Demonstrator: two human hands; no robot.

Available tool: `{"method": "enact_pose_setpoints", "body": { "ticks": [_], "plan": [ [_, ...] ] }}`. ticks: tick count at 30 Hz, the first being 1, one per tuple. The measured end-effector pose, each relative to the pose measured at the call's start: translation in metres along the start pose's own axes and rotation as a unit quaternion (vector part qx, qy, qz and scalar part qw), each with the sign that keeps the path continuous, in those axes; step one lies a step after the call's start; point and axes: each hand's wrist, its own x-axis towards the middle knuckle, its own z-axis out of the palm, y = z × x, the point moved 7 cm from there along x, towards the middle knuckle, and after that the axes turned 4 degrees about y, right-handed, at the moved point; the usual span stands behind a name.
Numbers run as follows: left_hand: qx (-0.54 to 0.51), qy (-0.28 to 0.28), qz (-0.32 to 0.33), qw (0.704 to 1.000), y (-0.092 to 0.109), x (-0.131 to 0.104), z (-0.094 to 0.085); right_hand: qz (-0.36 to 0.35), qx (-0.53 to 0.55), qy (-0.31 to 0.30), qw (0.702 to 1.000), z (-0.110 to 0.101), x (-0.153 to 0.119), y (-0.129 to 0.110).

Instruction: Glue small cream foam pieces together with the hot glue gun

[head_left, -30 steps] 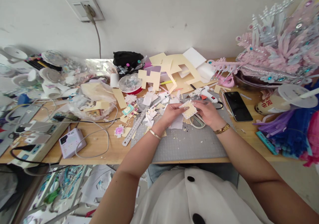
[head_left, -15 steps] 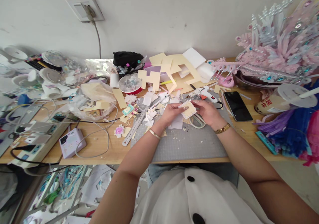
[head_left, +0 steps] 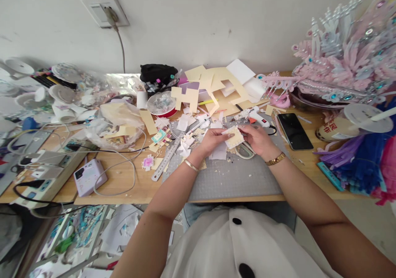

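A small cream card piece [head_left: 234,137] with a white edge is held above the grey cutting mat [head_left: 235,183]. My left hand [head_left: 214,141] pinches its left side, thumb on top. At its right edge, my right hand [head_left: 257,139] has its fingers closed on the piece, the fingertips partly hidden. Under the hands lie scissors [head_left: 247,151] with pale handles, partly covered. Just behind my right hand is a white glue gun [head_left: 259,117]. Paper scraps [head_left: 185,140] and a steel ruler [head_left: 167,161] lie left of my left hand.
Cut cream card sheets [head_left: 216,84] are piled at the back. A black phone [head_left: 295,131] and a drink cup [head_left: 349,123] stand to the right, by pink decorations [head_left: 343,63]. On the left are a power strip [head_left: 51,175], cables and a lilac device [head_left: 90,177].
The card piece has turned slightly in my fingers, and more of its cream face shows. Both hands have stayed in nearly the same place.
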Motion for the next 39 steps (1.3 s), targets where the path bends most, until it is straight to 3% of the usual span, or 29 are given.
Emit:
{"method": "enact_pose_setpoints", "body": {
  "ticks": [20,31,39],
  "plan": [
    [0.002,-0.001,0.007,1.000,0.0008,0.0003,0.0000,-0.014,-0.044,-0.004,0.999,0.0014,-0.0012,-0.0028],
    [-0.003,0.001,0.001,1.000,0.0001,-0.0005,0.0001,-0.072,-0.083,0.020,0.994,0.0017,-0.0015,-0.0062],
    [-0.022,-0.006,-0.007,1.000,-0.0002,0.0000,0.0009,-0.054,-0.074,0.028,0.995,-0.0012,-0.0014,-0.0045]
  ]
}}
